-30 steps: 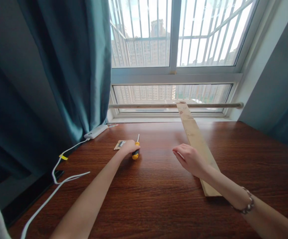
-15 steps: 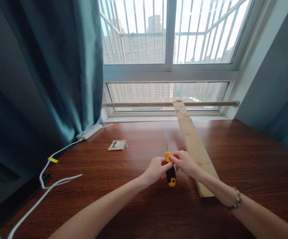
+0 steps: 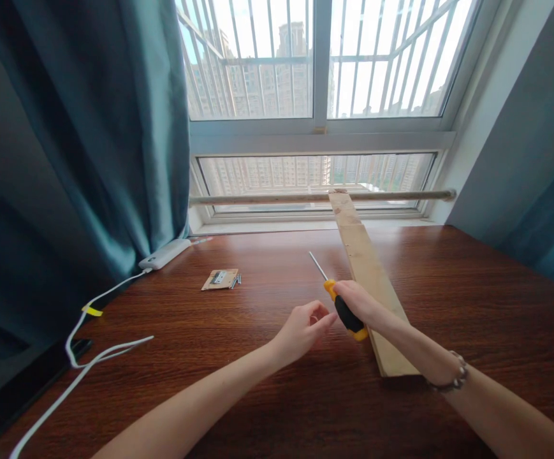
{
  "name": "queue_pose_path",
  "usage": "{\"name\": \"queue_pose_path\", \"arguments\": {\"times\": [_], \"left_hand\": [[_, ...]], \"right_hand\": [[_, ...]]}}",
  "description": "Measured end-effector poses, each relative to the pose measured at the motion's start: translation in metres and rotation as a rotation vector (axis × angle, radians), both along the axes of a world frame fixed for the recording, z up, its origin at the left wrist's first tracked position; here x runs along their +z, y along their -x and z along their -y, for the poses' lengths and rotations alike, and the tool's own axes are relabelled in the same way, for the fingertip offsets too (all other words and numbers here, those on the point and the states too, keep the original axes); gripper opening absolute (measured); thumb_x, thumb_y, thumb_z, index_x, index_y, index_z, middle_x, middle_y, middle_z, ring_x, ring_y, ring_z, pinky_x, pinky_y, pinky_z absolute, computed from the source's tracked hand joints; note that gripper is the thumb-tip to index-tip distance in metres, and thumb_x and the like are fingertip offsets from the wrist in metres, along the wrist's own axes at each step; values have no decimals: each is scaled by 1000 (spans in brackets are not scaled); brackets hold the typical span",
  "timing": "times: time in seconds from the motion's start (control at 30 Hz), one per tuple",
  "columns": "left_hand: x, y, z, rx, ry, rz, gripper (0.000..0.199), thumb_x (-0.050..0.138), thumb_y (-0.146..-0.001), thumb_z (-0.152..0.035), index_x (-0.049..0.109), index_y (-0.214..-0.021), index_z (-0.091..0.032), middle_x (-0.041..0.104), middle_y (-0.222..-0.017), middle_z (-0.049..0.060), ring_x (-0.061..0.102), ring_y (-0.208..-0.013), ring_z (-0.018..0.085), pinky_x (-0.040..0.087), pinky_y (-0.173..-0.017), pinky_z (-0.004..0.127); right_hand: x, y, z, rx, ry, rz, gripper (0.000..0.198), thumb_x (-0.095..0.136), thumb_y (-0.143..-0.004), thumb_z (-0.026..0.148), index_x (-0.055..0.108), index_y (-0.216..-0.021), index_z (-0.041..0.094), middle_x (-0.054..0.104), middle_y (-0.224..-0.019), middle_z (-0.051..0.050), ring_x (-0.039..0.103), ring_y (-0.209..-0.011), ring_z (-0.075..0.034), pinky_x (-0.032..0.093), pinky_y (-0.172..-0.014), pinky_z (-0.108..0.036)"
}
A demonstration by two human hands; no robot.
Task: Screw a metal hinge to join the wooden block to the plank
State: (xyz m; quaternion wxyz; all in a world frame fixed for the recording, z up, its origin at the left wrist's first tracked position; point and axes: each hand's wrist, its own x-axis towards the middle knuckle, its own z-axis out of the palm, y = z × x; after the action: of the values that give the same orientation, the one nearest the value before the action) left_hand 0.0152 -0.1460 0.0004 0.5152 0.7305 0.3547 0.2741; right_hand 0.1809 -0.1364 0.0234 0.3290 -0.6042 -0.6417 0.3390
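Note:
A screwdriver (image 3: 348,313) with a yellow and black handle is in my right hand (image 3: 360,302), its metal shaft pointing away and to the left above the table. Just left of the handle is my left hand (image 3: 304,328), apart from it, with fingers loosely curved and a gap between thumb and forefinger. Beneath and beside my right forearm lies a long wooden board (image 3: 373,268), its far end resting by the rail at the window. Farther left, a small flat packet (image 3: 220,279) lies on the table, with several screws (image 3: 236,281) at its right edge.
The brown wooden table (image 3: 277,395) reaches to the window. A white power strip (image 3: 165,254) lies by the curtain (image 3: 157,127), and a white cable (image 3: 73,395) runs down the left side. A horizontal rail (image 3: 267,199) crosses before the window.
My left hand has let go of the screwdriver. My right hand has moved slightly right with it, and the handle now tilts down to the right.

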Motion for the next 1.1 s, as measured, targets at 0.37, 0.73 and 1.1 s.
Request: {"name": "queue_pose_path", "arguments": {"times": [0.37,0.73,1.1], "left_hand": [[-9,5,-14,11,-173,-136,35,48,-82,-51,58,-79,-17,62,-70,3,56,-60,14,42,-58,25],[23,62,-83,59,-503,-343,33,58,-76,-46,66,-91,-18,67,-87,7,60,-78,19,44,-74,29],[-11,234,-166,413,-383,-641,92,72,-50,-53,46,-131,-17,44,-139,12,36,-130,30,28,-105,36]], "right_hand": [[43,-107,2,-364,-240,104,45,46,-77,59,52,-61,18,49,-51,0,45,-49,-12,30,-44,-23],[-61,-214,5,-538,79,667,43,46,-74,57,66,-69,19,65,-69,-11,63,-74,-32,44,-61,-39],[-72,-215,7,-514,155,738,41,45,-73,56,65,-71,21,65,-74,-13,64,-77,-33,46,-63,-43]]}}
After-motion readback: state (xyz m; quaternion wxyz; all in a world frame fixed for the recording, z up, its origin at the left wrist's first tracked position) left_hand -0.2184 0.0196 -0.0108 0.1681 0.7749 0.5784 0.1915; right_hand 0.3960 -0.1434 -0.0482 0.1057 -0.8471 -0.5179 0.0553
